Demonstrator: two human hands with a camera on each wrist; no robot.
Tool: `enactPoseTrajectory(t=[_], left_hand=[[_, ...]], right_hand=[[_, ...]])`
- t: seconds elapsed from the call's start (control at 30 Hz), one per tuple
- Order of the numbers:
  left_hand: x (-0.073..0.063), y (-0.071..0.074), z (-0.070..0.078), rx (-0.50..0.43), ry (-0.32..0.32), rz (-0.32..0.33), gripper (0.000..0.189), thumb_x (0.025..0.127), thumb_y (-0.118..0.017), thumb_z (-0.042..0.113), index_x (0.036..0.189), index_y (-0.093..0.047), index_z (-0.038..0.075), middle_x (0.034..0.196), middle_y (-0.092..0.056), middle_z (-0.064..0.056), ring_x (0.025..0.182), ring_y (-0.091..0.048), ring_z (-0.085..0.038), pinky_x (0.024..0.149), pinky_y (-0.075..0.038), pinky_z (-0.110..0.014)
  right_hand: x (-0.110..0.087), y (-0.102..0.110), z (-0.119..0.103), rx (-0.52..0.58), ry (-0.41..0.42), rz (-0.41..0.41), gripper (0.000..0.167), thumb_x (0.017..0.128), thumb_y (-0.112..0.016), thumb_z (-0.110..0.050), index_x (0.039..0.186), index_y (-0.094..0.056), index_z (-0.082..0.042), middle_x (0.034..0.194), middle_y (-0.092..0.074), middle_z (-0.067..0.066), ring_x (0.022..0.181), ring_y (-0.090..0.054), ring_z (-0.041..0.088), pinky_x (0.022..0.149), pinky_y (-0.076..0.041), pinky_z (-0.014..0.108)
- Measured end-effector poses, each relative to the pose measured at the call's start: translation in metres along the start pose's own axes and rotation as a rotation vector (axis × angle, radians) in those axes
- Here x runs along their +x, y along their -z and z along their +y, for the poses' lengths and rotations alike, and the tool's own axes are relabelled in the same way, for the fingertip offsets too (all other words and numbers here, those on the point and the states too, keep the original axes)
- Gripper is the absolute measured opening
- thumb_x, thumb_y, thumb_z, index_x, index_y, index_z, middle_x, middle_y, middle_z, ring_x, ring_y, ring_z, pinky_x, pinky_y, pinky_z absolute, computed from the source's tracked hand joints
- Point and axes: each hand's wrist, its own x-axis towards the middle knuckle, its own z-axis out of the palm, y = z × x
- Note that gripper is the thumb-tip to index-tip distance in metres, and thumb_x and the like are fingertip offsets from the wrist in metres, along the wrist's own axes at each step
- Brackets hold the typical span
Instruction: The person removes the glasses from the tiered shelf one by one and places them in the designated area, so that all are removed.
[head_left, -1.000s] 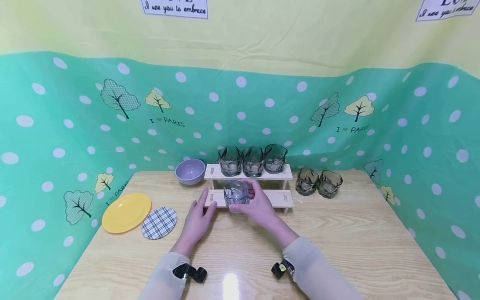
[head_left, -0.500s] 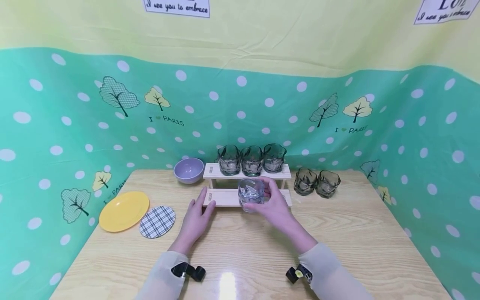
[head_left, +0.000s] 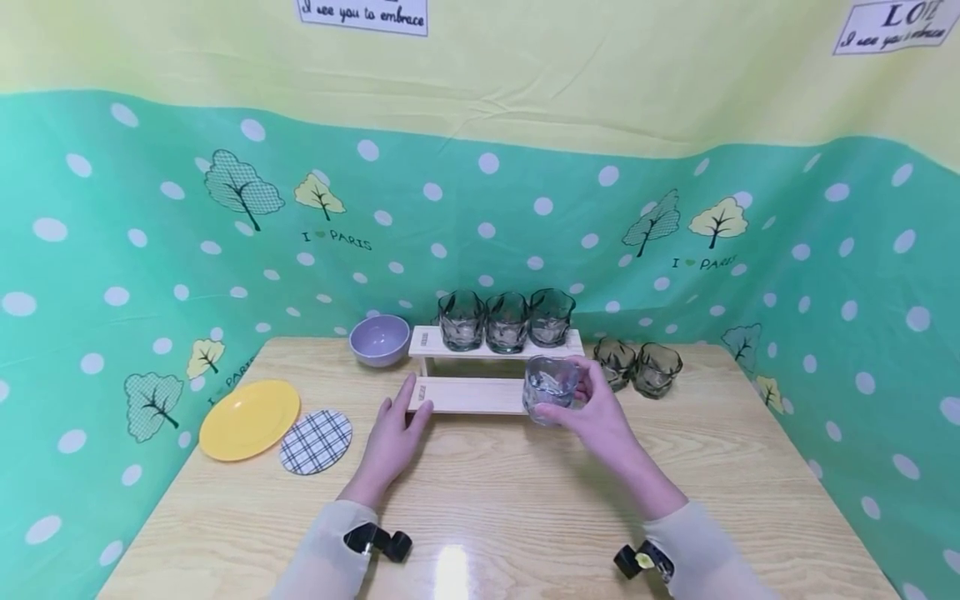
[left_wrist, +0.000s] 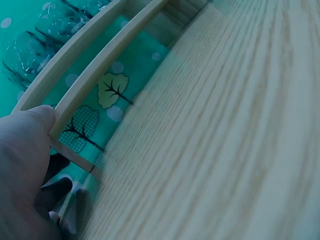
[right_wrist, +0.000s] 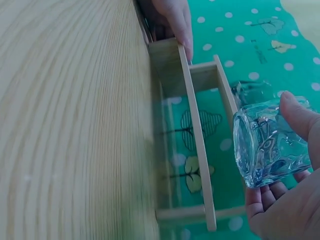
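Note:
My right hand (head_left: 603, 417) grips a clear, wavy-sided glass tumbler (head_left: 549, 388) between thumb and fingers. The tumbler is upright over the right end of the two-tier wooden rack's (head_left: 468, 395) lower board. In the right wrist view a gap shows between the tumbler's base (right_wrist: 241, 150) and that board (right_wrist: 197, 135). At the rack's left end, my left hand (head_left: 393, 437) holds the corner of the lower board. Its thumb (left_wrist: 42, 116) lies on the board's edge in the left wrist view, with the other fingers around the end. Three smoky glasses (head_left: 506, 323) stand on the upper board.
Two smoky glasses (head_left: 657, 371) stand on the wooden table (head_left: 525, 517), right of the rack. To its left are a purple bowl (head_left: 380, 342), a yellow plate (head_left: 250, 421) and a checked round coaster (head_left: 317, 442). A patterned green curtain (head_left: 405, 208) surrounds the table's back and sides.
The right hand has carried the clear tumbler rightward along the lower board, from left of its middle to its right end. My left hand keeps its place on the rack.

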Motion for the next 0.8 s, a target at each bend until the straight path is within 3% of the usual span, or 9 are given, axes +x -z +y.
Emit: enactPoseTrajectory(t=[0.2,0.53,0.73,0.8], left_hand=[[0.001,0.0,0.0,0.0,-0.007,0.001,0.074,0.117,-0.053,0.05,0.177,-0.026,0.016,0.175,-0.039,-0.016,0.162,-0.016,-0.059,0.131,-0.018,-0.071],[0.001,0.0,-0.002,-0.004,-0.004,0.006,0.075,0.116,-0.053,0.052,0.178,-0.026,0.018,0.174,-0.039,-0.016,0.162,-0.016,-0.06,0.13,-0.018,-0.073],[0.002,0.0,-0.003,-0.004,-0.016,0.005,0.075,0.116,-0.054,0.05,0.177,-0.026,0.017,0.174,-0.039,-0.016,0.162,-0.016,-0.059,0.131,-0.017,-0.071],[0.002,-0.001,-0.004,0.0,-0.017,0.006,0.075,0.116,-0.054,0.051,0.178,-0.026,0.017,0.174,-0.039,-0.016,0.162,-0.016,-0.059,0.131,-0.018,-0.071]], right_hand=[[-0.005,0.023,0.005,-0.006,-0.018,0.025,0.1,0.088,-0.098,-0.028,0.165,-0.036,-0.014,0.153,-0.059,0.014,0.138,-0.056,0.035,0.116,-0.05,0.051],[-0.014,0.062,0.014,-0.062,-0.053,0.074,0.11,0.088,-0.097,-0.037,0.17,-0.029,-0.014,0.16,-0.053,0.017,0.143,-0.051,0.039,0.12,-0.045,0.055],[-0.022,0.086,0.018,-0.118,-0.078,0.122,0.11,0.09,-0.095,-0.041,0.172,-0.026,-0.014,0.161,-0.051,0.018,0.142,-0.051,0.036,0.106,-0.05,0.028],[-0.024,0.093,0.019,-0.131,-0.083,0.139,0.11,0.091,-0.093,-0.043,0.172,-0.025,-0.013,0.161,-0.05,0.018,0.142,-0.05,0.037,0.105,-0.052,0.027]])
